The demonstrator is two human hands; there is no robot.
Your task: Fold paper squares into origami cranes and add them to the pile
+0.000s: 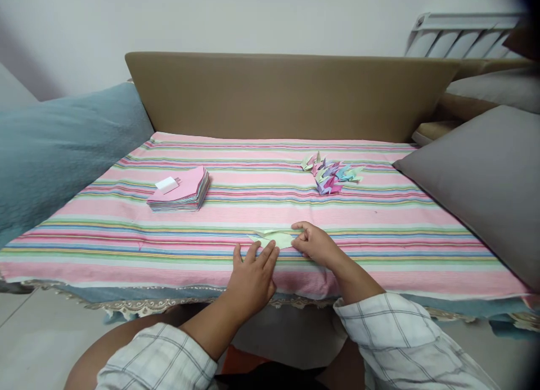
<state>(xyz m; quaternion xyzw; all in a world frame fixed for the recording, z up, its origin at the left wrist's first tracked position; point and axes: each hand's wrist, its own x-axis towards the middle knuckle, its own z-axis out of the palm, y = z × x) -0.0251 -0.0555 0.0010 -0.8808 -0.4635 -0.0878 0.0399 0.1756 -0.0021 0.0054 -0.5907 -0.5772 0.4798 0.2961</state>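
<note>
A pale green folded paper (276, 241), long and pointed with a raised flap on its left part, lies on the striped cloth near the front edge. My left hand (255, 277) rests with fingers spread, its fingertips on the paper's near edge. At the paper's right end, my right hand (316, 245) pinches the tip between the thumb and curled fingers, while the index finger reaches out above it. Farther back on the right sits a cluster of folded paper cranes (331, 176) in pink, purple, green and blue.
On the left stands a stack of square paper (181, 196), a pink sheet on top, with a white plug adapter (167, 184) on it. A blue cushion (71, 148) borders the left side, a grey cushion (485, 182) the right. The brown backrest (287, 97) rises behind.
</note>
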